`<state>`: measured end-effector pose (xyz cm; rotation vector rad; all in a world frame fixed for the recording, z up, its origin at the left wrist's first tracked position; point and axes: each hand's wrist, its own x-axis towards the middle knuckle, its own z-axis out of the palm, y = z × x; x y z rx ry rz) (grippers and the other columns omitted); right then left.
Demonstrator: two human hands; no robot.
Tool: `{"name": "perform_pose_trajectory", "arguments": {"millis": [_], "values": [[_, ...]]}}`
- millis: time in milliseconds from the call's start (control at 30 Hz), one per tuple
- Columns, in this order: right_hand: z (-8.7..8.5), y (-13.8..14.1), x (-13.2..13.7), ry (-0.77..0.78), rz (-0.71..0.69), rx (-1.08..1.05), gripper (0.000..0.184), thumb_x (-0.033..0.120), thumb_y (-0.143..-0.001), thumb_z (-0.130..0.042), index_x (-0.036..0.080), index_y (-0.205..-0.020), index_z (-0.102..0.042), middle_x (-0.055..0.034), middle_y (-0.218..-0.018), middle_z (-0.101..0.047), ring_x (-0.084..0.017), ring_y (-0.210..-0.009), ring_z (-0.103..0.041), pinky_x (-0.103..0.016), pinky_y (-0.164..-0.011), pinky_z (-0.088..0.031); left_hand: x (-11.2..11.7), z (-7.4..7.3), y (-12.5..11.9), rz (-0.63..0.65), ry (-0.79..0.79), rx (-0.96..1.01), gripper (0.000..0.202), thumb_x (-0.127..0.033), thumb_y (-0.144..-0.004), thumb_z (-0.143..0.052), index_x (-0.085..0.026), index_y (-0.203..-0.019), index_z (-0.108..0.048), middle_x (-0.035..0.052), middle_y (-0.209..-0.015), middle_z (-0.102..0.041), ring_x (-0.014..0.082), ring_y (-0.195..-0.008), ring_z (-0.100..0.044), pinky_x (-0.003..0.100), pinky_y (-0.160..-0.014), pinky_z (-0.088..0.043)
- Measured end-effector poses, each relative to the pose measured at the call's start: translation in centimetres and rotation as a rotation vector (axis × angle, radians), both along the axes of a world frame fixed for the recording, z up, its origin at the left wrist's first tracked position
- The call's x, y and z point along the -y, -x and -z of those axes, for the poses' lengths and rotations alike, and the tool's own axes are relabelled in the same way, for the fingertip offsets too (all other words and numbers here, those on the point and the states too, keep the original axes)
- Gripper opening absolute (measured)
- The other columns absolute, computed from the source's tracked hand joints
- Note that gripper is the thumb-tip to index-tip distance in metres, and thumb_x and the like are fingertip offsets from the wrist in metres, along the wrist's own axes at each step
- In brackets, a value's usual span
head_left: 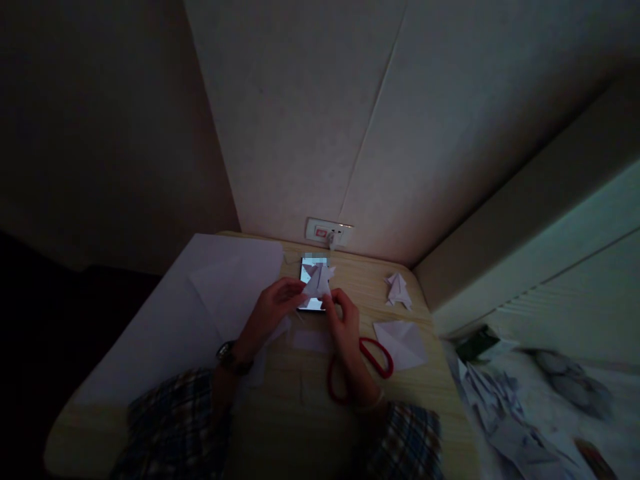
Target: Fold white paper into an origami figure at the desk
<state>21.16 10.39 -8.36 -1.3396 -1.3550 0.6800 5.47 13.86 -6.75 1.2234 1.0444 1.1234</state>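
Observation:
A white folded-paper frog (318, 281) is held between my two hands over the table. My left hand (278, 301) pinches its left rear corner, and my right hand (344, 319) grips the lower right corner. Behind the frog lies a phone (313, 305) with a lit screen, partly covered by the paper. Red-handled scissors (379, 358) rest under my right wrist; their blades are hard to make out. A second folded-paper frog (399, 291) sits to the right, near the wall.
Large white paper sheets (170, 333) cover the table's left side. A creased paper square (401, 344) lies at the right. Paper scraps (313, 341) lie below the phone. A wall socket (329, 232) with a plug is behind the table (300, 427). Crumpled papers (515, 427) are heaped off its right edge.

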Motion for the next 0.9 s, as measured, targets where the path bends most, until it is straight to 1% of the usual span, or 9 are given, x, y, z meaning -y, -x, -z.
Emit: {"name": "perform_pose_trajectory", "arguments": {"millis": [133, 233, 367, 467, 667, 800, 900], "values": [[-0.12, -0.05, 0.09, 0.022, -0.001, 0.006, 0.031, 0.043, -0.093, -0.049, 0.021, -0.073, -0.060, 0.0010, -0.067, -0.061, -0.016, -0.067, -0.056, -0.027, -0.065, -0.043, -0.04, -0.30, 0.31, 0.018, 0.012, -0.007, 0.032, -0.039, -0.062, -0.080, -0.018, -0.084, -0.069, 0.0053, -0.087, -0.077, 0.0244, -0.089, -0.073, 0.038, -0.087, -0.057], [-0.30, 0.15, 0.10, 0.024, -0.025, 0.003, 0.030, 0.042, -0.092, -0.049, 0.021, -0.074, -0.060, 0.0006, -0.068, -0.063, -0.016, -0.066, -0.056, -0.026, -0.064, -0.043, -0.05, -0.18, 0.30, 0.023, 0.014, -0.035, 0.032, -0.038, -0.061, -0.081, -0.017, -0.083, -0.070, 0.0051, -0.083, -0.077, 0.0247, -0.084, -0.073, 0.038, -0.083, -0.058], [-0.25, 0.30, -0.03, 0.022, -0.050, 0.010, 0.028, 0.042, -0.090, -0.051, 0.021, -0.074, -0.061, 0.0001, -0.068, -0.063, -0.016, -0.066, -0.056, -0.027, -0.064, -0.043, -0.10, 0.23, 0.31, -0.009, -0.003, -0.065, 0.030, -0.038, -0.062, -0.078, -0.018, -0.082, -0.067, 0.0033, -0.083, -0.076, 0.0225, -0.082, -0.072, 0.036, -0.082, -0.058], [-0.07, 0.19, -0.11, 0.021, -0.050, 0.029, 0.029, 0.042, -0.089, -0.052, 0.021, -0.071, -0.060, -0.0001, -0.068, -0.062, -0.017, -0.067, -0.057, -0.028, -0.065, -0.043, -0.07, 0.44, 0.39, -0.021, -0.016, -0.079, 0.028, -0.037, -0.062, -0.078, -0.018, -0.079, -0.066, 0.0019, -0.080, -0.073, 0.0208, -0.080, -0.070, 0.034, -0.080, -0.057], [-0.03, -0.03, 0.01, 0.018, -0.051, 0.070, 0.030, 0.042, -0.090, -0.049, 0.023, -0.069, -0.056, 0.0009, -0.065, -0.057, -0.017, -0.066, -0.054, -0.028, -0.064, -0.042, 0.11, 0.29, 0.37, -0.024, -0.024, -0.080, 0.026, -0.036, -0.062, -0.079, -0.018, -0.076, -0.065, 0.0003, -0.076, -0.070, 0.0191, -0.076, -0.068, 0.032, -0.077, -0.057], [-0.03, -0.02, -0.11, 0.017, -0.058, 0.087, 0.024, 0.039, -0.090, -0.049, 0.022, -0.076, -0.058, 0.0010, -0.069, -0.060, -0.017, -0.067, -0.055, -0.028, -0.066, -0.043, 0.06, 0.19, 0.37, -0.020, -0.031, -0.092, 0.026, -0.036, -0.062, -0.078, -0.018, -0.076, -0.066, 0.0004, -0.076, -0.070, 0.0194, -0.076, -0.069, 0.032, -0.077, -0.057], [-0.04, -0.02, -0.31, 0.009, -0.035, 0.119, 0.021, 0.039, -0.087, -0.053, 0.022, -0.075, -0.058, 0.0012, -0.068, -0.060, -0.017, -0.067, -0.055, -0.027, -0.065, -0.043, 0.03, 0.29, 0.22, -0.019, -0.046, -0.103, 0.027, -0.037, -0.062, -0.079, -0.018, -0.075, -0.065, 0.0009, -0.075, -0.071, 0.0203, -0.076, -0.069, 0.034, -0.077, -0.057]]}}
